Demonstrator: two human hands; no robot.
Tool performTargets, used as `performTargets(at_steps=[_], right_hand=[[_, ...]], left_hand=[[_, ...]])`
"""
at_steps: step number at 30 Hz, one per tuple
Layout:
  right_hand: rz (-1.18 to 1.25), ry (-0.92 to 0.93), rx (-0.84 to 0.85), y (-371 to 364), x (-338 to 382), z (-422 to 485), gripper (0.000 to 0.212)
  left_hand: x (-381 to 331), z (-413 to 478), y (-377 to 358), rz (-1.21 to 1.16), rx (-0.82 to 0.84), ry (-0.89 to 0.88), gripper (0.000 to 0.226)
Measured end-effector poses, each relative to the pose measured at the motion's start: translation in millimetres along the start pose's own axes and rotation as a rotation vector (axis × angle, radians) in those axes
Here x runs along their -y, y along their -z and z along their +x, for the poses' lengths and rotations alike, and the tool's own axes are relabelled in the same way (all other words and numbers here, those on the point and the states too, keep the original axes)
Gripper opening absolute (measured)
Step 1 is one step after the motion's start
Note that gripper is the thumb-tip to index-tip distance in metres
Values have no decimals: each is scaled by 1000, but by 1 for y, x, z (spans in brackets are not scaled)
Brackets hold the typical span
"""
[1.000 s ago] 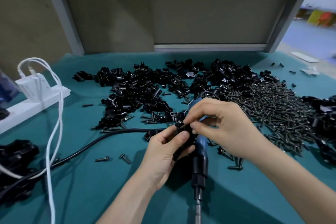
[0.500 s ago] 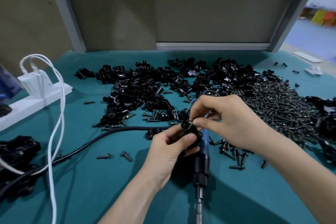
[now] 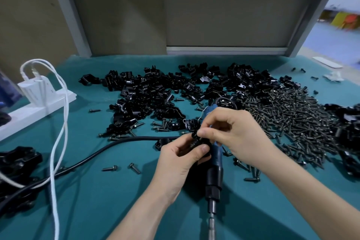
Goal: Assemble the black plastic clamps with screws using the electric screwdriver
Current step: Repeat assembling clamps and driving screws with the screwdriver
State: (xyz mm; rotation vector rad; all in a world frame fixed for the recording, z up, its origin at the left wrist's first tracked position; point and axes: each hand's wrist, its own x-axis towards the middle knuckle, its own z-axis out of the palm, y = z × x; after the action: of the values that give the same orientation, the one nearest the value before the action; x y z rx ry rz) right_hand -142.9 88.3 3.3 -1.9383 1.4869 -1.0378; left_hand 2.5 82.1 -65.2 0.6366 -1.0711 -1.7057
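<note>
My left hand (image 3: 179, 160) grips a small black plastic clamp (image 3: 196, 140) between thumb and fingers above the green mat. My right hand (image 3: 233, 134) pinches at the top of that clamp with thumb and forefinger; whether a screw sits under the fingertips is hidden. The blue and black electric screwdriver (image 3: 214, 173) lies on the mat beneath both hands, its bit pointing toward me. A heap of loose black clamps (image 3: 155, 95) spreads behind the hands. A pile of dark screws (image 3: 288, 115) lies to the right.
A black cable (image 3: 101, 152) runs left from the screwdriver. A white power strip (image 3: 37, 105) with chargers and white cords (image 3: 58, 142) sits at the left edge. Black assembled parts (image 3: 17, 161) lie at the near left, more black parts (image 3: 348, 132) at the far right. Stray screws (image 3: 134, 167) dot the mat.
Both hands stay together on the clamp and have shifted slightly. My right fingertips have moved down onto the clamp's top.
</note>
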Motion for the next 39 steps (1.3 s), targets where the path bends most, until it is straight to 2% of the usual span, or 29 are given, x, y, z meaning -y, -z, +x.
performTargets(at_steps=[4, 8, 12, 17, 20, 23, 25, 27, 28, 29, 31, 32, 34, 36, 39], right_hand=[[6, -24, -70, -7, -1, 0, 22], [21, -59, -63, -13, 0, -1, 19], [35, -47, -66, -18, 7, -2, 22], [43, -80, -80, -22, 9, -2, 21], [121, -112, -76, -24, 7, -2, 18], [106, -64, -43, -22, 8, -4, 12], [102, -21, -92, -17, 5, -5, 10], [59, -108, -235, -3, -4, -4, 3], [-27, -198, -270, 6, -11, -3, 13], [-136, -314, -236, 13, -18, -3, 27], [-305, -552, -54, 16, -30, -2, 57], [-342, -626, 15, 11, -33, -1, 69], [-381, -673, 41, -5, -38, 6, 82], [-429, -703, 30, -19, -39, 17, 82], [-374, -777, -28, -26, -39, 28, 73]], left_hand=[[1, 1, 2, 6, -24, -5, 32], [4, 1, 3, 117, -69, -3, 31], [3, 0, 4, 64, -61, -30, 24], [2, 0, 2, 20, -77, -23, 32], [0, -1, 1, 88, -85, -38, 33], [0, 0, 3, 113, -105, -56, 39], [-1, 0, 4, 92, -93, -53, 33], [-3, 0, 6, 25, -76, -37, 32], [-3, -1, 7, 0, -76, -25, 31], [-4, -1, 8, -8, -77, -18, 31], [-4, -1, 8, -5, -75, -19, 28], [-4, -1, 7, -5, -77, -21, 27], [-3, -1, 7, -10, -84, -25, 27], [-3, -1, 7, -7, -100, -22, 31], [-4, -2, 7, 0, -95, -19, 30]])
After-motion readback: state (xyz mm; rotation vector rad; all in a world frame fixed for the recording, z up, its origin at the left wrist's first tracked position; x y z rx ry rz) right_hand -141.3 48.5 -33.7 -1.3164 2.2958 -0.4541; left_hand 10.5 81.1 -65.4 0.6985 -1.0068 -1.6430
